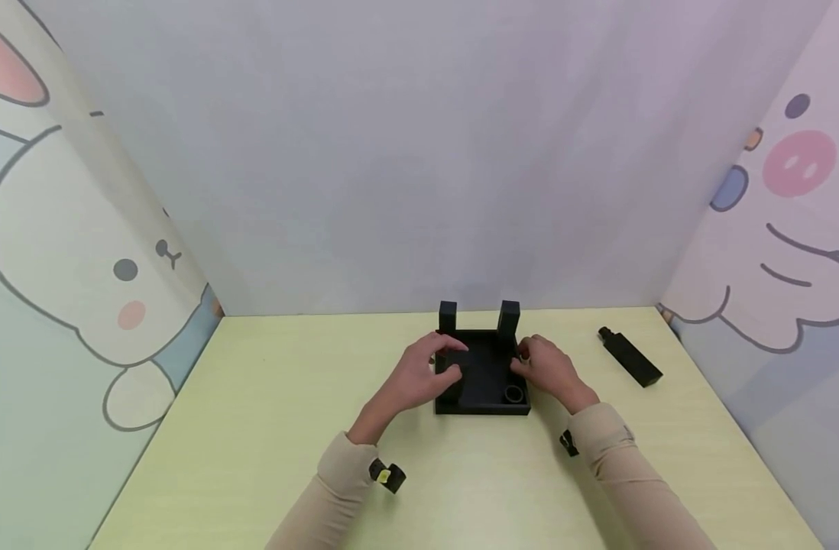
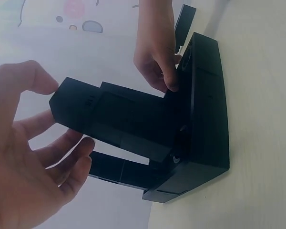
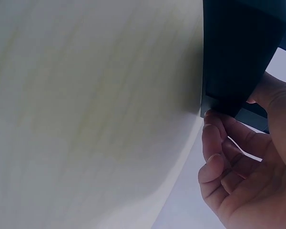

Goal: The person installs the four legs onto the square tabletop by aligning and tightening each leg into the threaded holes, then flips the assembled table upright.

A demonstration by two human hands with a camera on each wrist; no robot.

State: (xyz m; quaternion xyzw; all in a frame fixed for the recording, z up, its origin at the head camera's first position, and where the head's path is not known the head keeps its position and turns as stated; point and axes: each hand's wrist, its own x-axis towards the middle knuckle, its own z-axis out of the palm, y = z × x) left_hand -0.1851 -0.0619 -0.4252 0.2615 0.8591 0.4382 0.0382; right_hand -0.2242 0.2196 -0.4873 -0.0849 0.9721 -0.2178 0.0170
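A black square tray (image 1: 484, 409) (image 2: 209, 105) (image 3: 243, 43) rests on the table with upright black posts at its back-left (image 1: 448, 316) and back-right (image 1: 509, 319) corners. Another black post (image 2: 119, 114) stands at its front left; my left hand (image 1: 414, 374) (image 2: 24, 157) pinches that post's upper end between thumb and fingers. At the front-right corner shows a round ring (image 1: 513, 394). My right hand (image 1: 549, 370) (image 2: 156, 43) (image 3: 257, 176) grips the tray's right wall, thumb at the inner side and fingers outside, partly hidden in the head view.
A loose black post (image 1: 631, 359) with a narrower end lies on the pale yellow table (image 1: 289, 397), right of the tray. A plain pale wall (image 1: 406, 168) stands behind the table, with cartoon-printed panels (image 1: 69, 260) at both sides.
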